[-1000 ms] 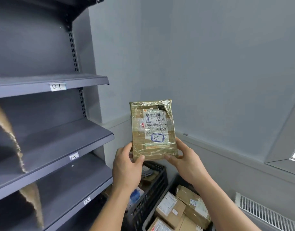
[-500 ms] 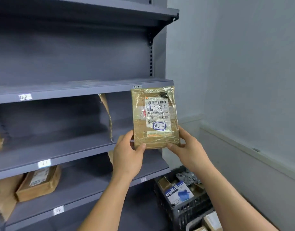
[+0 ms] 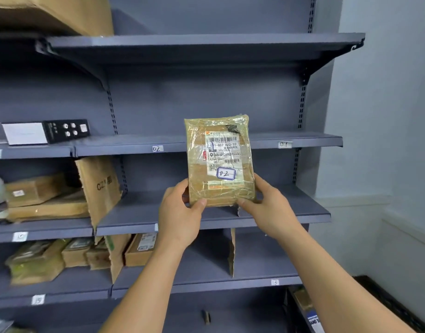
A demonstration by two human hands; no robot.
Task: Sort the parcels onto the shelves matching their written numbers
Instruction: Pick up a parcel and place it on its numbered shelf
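I hold a flat brown parcel (image 3: 220,162) wrapped in clear tape upright in front of the shelves. Its white label carries a handwritten "02" in a blue box. My left hand (image 3: 180,212) grips its lower left corner, thumb on the front. My right hand (image 3: 269,207) grips the lower right corner. Behind the parcel runs a grey shelf (image 3: 125,146) with a tag reading "02" (image 3: 157,148) left of the parcel and a tag reading "01" (image 3: 285,144) to its right.
A black and white box (image 3: 46,131) lies on the upper shelf at left. Cardboard dividers (image 3: 99,186) split the lower shelves, and several brown parcels (image 3: 38,195) lie at left. A large carton (image 3: 52,13) sits on top. A crate (image 3: 310,311) stands on the floor at right.
My view has swung left from the wall and crates to face the shelving. Both hands kept hold of the parcel, which now sits between the "02" and "01" tags.
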